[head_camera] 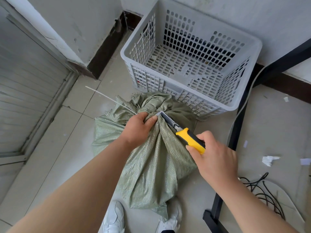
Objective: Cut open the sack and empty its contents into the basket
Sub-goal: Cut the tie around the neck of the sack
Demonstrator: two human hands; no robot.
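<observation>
A green woven sack (151,158) stands on the floor between my feet, its neck bunched and tied by a white zip tie (107,98) whose tail sticks out to the left. My left hand (139,128) grips the gathered neck just below the tie. My right hand (213,157) holds a yellow and black utility knife (188,137). The knife's blade tip rests at the tied neck, right beside my left thumb. Just beyond the sack sits a grey perforated plastic basket (200,98), with nothing inside but a few small scraps.
A black metal table frame (235,135) stands at the right, with a grey cable along it and tangled black cables (264,192) on the floor. Paper scraps (269,159) lie at the right. A wall corner and a sliding door track are at the left.
</observation>
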